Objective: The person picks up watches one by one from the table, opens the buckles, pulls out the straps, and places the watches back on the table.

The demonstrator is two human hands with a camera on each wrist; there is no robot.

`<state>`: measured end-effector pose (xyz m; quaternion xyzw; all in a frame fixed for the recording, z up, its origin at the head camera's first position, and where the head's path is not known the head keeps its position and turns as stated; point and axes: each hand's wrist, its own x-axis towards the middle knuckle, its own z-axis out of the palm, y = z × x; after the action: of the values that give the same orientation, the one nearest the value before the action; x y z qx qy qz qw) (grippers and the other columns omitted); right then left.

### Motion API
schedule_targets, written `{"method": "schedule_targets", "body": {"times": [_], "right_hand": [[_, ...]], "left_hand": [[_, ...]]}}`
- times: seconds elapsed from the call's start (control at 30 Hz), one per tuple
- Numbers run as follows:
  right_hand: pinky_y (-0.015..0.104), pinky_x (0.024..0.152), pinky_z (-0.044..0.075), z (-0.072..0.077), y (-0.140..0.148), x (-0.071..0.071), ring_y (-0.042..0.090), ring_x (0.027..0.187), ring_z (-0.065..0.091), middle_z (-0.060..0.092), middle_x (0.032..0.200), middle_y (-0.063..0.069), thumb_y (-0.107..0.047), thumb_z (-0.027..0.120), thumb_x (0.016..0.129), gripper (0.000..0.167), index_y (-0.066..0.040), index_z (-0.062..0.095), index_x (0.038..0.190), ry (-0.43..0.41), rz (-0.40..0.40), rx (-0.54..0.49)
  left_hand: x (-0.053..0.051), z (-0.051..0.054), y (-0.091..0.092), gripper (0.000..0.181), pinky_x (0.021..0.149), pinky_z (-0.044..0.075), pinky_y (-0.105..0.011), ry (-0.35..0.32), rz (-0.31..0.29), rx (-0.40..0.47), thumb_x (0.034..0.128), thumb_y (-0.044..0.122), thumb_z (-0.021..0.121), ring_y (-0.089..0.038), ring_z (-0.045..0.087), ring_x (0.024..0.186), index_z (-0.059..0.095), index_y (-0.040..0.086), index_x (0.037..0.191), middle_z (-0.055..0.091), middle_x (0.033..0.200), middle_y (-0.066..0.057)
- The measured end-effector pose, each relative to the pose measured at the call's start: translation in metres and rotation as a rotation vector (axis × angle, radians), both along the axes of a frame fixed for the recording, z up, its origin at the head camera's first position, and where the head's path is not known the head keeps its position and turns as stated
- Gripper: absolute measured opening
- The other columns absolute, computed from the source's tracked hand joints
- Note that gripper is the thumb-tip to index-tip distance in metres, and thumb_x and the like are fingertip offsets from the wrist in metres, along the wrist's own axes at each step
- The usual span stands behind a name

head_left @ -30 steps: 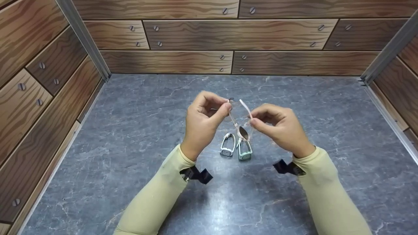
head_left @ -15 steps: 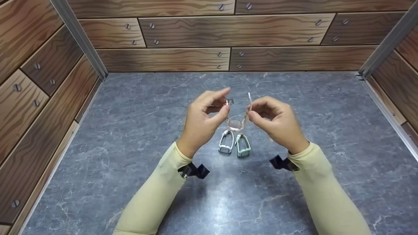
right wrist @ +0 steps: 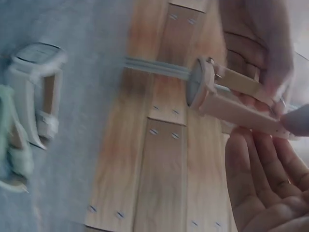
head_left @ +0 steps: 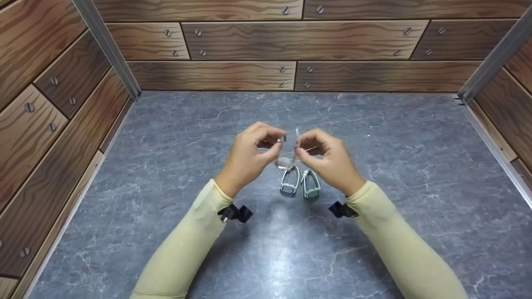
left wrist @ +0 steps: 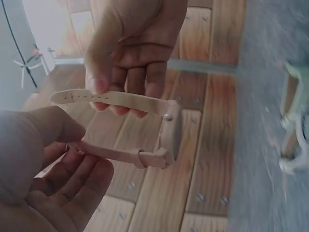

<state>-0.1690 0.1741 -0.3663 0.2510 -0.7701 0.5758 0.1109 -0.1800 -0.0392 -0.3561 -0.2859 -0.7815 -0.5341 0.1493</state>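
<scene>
A pale pink wristwatch (head_left: 284, 162) hangs in the air between both hands, its dial lowest and its two strap halves reaching up. My left hand (head_left: 252, 154) pinches the buckle end of one half, and a metal buckle shows at the fingertips. With thumb and fingers my right hand (head_left: 330, 157) grips the other half near its holes, seen along the pink strap (left wrist: 116, 99) in the left wrist view. The strap ends are apart. On the table just below stand a white wristwatch (head_left: 288, 190) and a green wristwatch (head_left: 311, 193), both with straps closed into loops.
The grey marbled table (head_left: 187, 137) spreads around the hands. Wood-patterned walls (head_left: 249, 41) close it off at the back and sides. Both wrists wear black camera mounts (head_left: 236, 212).
The pink wristwatch has turned so its dial faces differently, and it has shifted slightly left. My right hand has moved left, nearer the left hand. The two standing watches stay put.
</scene>
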Motion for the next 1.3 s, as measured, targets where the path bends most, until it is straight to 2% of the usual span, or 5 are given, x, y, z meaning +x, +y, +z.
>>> {"method": "schedule_targets", "body": {"times": [0.23, 0.43, 0.67, 0.87, 1.3], "right_hand": [[0.029, 0.077, 0.06, -0.019, -0.022, -0.012, 0.018, 0.084, 0.069, 0.073, 0.095, 0.006, -0.003, 0.072, 0.093, 0.01, -0.001, 0.07, 0.102, -0.108, -0.048, 0.088], [0.024, 0.071, 0.056, -0.035, -0.038, -0.026, 0.015, 0.078, 0.066, 0.074, 0.088, 0.004, -0.009, 0.07, 0.094, 0.01, 0.0, 0.073, 0.1, -0.275, -0.038, 0.181], [0.026, 0.074, 0.055, -0.05, -0.048, -0.037, 0.013, 0.078, 0.064, 0.072, 0.088, 0.004, -0.015, 0.073, 0.093, 0.011, -0.005, 0.073, 0.098, -0.383, -0.035, 0.34], [0.026, 0.073, 0.053, -0.05, -0.054, -0.045, 0.014, 0.078, 0.064, 0.072, 0.088, 0.003, -0.017, 0.073, 0.094, 0.012, -0.006, 0.072, 0.097, -0.444, -0.018, 0.445], [0.024, 0.063, 0.043, -0.048, -0.06, -0.072, 0.011, 0.068, 0.055, 0.069, 0.074, 0.0, -0.021, 0.067, 0.093, 0.016, -0.009, 0.071, 0.083, -0.555, 0.019, 0.74]], "left_hand": [[-0.004, -0.016, -0.024, 0.02, 0.081, 0.059, -0.024, -0.057, 0.084, -0.11, 0.0949, 0.008, 0.075, -0.011, 0.068, 0.089, 0.074, 0.007, 0.115, 0.071, 0.102, -0.005], [-0.012, -0.033, -0.038, 0.014, 0.073, 0.059, -0.028, -0.244, 0.127, -0.091, 0.0943, 0.012, 0.077, -0.015, 0.07, 0.082, 0.078, 0.007, 0.108, 0.075, 0.098, -0.002], [-0.03, -0.056, -0.04, 0.019, 0.073, 0.062, -0.028, -0.467, 0.087, -0.03, 0.0919, 0.005, 0.077, -0.022, 0.071, 0.085, 0.074, 0.001, 0.11, 0.075, 0.1, -0.011], [-0.04, -0.071, -0.041, 0.014, 0.074, 0.063, -0.029, -0.566, 0.11, -0.008, 0.0912, 0.0, 0.075, -0.016, 0.07, 0.08, 0.072, -0.004, 0.104, 0.074, 0.098, -0.014], [-0.068, -0.076, -0.042, 0.008, 0.054, 0.048, -0.021, -0.69, 0.141, -0.404, 0.0906, 0.017, 0.075, -0.009, 0.058, 0.063, 0.076, 0.008, 0.091, 0.066, 0.074, 0.002]]}}
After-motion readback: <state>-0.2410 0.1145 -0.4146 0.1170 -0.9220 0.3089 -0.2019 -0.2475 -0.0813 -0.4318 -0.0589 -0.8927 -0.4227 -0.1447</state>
